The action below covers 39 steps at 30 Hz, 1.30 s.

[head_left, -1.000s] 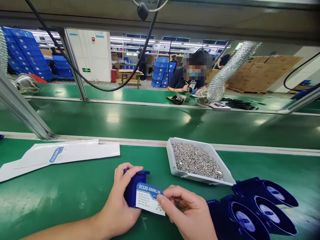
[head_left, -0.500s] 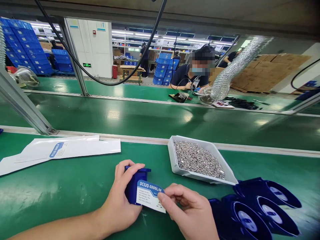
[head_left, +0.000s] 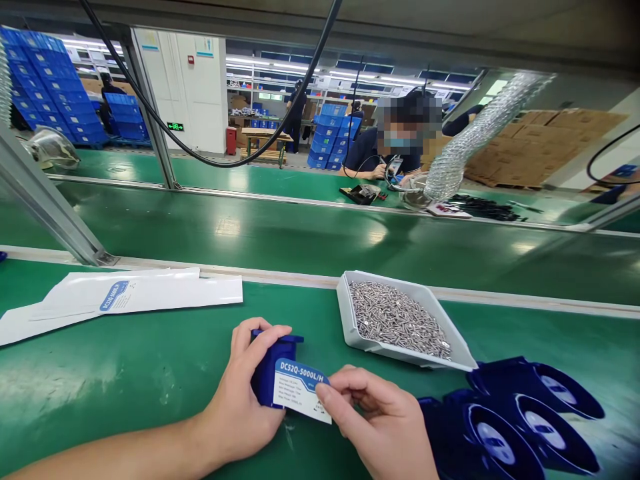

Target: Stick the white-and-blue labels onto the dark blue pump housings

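My left hand [head_left: 247,393] is wrapped round a dark blue plastic housing [head_left: 270,373], whose flanged end points up. Between the thumb and fingers of my right hand [head_left: 377,417] is the right end of a white and blue sticker label [head_left: 299,392] printed "DC52Q-5000L/H". The label's left part lies against the housing's side, while its right part stands off past the edge. My palm and fingers hide much of the housing's left side.
A white tray [head_left: 345,320] of small metal screws stands behind my right hand. Several blue housings [head_left: 500,427] lie at the right. White label sheets [head_left: 175,293] lie at the back left. Across the bench sits a co-worker [head_left: 367,153] beside a foil duct [head_left: 450,160].
The camera view has shifted very slightly. Both hands, the housing and the label keep practically the same position.
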Available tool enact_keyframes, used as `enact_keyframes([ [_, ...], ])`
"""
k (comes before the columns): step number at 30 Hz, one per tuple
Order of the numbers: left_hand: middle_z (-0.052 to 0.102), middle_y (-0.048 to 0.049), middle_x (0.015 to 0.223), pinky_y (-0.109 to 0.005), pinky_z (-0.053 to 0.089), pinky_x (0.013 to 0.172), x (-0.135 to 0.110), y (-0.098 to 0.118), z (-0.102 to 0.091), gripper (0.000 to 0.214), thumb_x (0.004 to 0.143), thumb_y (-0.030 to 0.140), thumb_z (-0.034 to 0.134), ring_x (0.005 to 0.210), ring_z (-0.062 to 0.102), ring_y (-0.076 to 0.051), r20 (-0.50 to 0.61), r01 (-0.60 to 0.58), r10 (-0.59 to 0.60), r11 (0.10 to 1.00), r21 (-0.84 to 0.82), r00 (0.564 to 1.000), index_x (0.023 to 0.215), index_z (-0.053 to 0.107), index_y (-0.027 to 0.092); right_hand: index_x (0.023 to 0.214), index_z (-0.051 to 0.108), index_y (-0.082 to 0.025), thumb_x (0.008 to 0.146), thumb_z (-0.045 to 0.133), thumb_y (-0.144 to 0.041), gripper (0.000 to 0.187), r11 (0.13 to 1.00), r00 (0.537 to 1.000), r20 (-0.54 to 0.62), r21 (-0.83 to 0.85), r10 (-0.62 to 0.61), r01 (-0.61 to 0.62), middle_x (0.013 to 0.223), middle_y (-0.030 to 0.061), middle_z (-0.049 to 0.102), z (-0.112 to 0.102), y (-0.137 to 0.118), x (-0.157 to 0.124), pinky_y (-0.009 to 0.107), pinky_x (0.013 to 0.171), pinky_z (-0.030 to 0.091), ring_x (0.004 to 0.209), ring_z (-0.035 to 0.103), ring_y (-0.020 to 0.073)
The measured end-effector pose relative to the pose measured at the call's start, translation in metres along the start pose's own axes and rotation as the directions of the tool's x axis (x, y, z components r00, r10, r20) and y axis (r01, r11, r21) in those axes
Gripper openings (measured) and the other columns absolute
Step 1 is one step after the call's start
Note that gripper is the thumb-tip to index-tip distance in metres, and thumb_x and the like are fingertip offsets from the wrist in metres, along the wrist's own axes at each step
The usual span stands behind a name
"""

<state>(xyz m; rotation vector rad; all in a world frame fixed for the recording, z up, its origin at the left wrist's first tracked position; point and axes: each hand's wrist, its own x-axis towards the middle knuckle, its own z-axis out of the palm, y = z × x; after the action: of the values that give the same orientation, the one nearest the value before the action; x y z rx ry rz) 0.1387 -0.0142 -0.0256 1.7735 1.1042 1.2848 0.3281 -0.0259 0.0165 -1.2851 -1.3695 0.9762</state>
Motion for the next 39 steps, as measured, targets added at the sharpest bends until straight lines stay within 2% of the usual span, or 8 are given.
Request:
enact_keyframes([
  [13, 0.035, -0.0087, 0.138, -0.044, 0.048, 0.109, 0.0006, 0.0008, -0.0004, 0.090, 0.073, -0.004, 0.062, 0.133, 0.043, -0.026, 0.002, -0.004, 0.004, 1.000, 0.007, 1.000, 0.149, 0.044, 0.041, 0.070, 0.071, -0.019, 0.083, 0.078, -0.044, 0.028, 0.999, 0.999, 0.005, -0.037, 0.033, -0.033, 0.064, 0.0020, 0.057, -0.0013, 0.0002, 0.0001, 0.026, 0.054, 0.036, 0.056, 0.046, 0.0120],
  [22, 0.036, -0.0093, 0.138, -0.044, 0.049, 0.108, -0.0010, 0.0007, -0.0005, 0.084, 0.077, 0.000, 0.063, 0.132, 0.044, -0.026, 0.001, -0.015, 0.015, 1.000, 0.009, 1.000, 0.149, 0.045, 0.040, 0.071, 0.071, -0.019, 0.082, 0.077, -0.045, 0.030, 0.998, 0.999, -0.001, -0.050, 0.043, -0.043, 0.064, 0.0025, 0.057, -0.0006, -0.0002, 0.0004, 0.026, 0.052, 0.036, 0.056, 0.046, 0.0120],
  [32, 0.036, -0.0107, 0.138, -0.047, 0.047, 0.109, 0.0002, 0.0010, -0.0006, 0.086, 0.075, -0.002, 0.063, 0.133, 0.043, -0.028, 0.001, -0.020, 0.020, 1.000, 0.007, 1.000, 0.149, 0.045, 0.038, 0.072, 0.072, -0.018, 0.082, 0.077, -0.048, 0.032, 0.996, 0.998, 0.005, -0.058, 0.067, -0.066, 0.066, 0.0034, 0.058, -0.0016, 0.0016, 0.0009, 0.026, 0.052, 0.037, 0.056, 0.047, 0.0127],
  [36, 0.036, -0.0101, 0.139, -0.045, 0.048, 0.108, -0.0003, 0.0000, 0.0005, 0.089, 0.072, -0.005, 0.062, 0.132, 0.045, -0.028, 0.000, -0.007, 0.007, 1.000, 0.003, 1.000, 0.148, 0.045, 0.038, 0.072, 0.072, -0.018, 0.081, 0.077, -0.050, 0.034, 0.994, 0.996, 0.008, -0.064, 0.085, -0.084, 0.065, 0.0028, 0.057, -0.0012, 0.0011, 0.0022, 0.026, 0.055, 0.038, 0.058, 0.047, 0.0126],
  [39, 0.036, -0.0093, 0.139, -0.042, 0.050, 0.106, -0.0005, 0.0000, 0.0015, 0.083, 0.076, -0.002, 0.064, 0.131, 0.047, -0.026, -0.015, -0.001, 0.001, 1.000, -0.006, 1.000, 0.146, 0.046, 0.038, 0.072, 0.072, -0.017, 0.080, 0.078, -0.051, 0.036, 0.994, 0.995, 0.021, -0.047, 0.101, -0.100, 0.065, 0.0029, 0.058, -0.0010, 0.0001, 0.0034, 0.025, 0.058, 0.039, 0.059, 0.048, 0.0124],
])
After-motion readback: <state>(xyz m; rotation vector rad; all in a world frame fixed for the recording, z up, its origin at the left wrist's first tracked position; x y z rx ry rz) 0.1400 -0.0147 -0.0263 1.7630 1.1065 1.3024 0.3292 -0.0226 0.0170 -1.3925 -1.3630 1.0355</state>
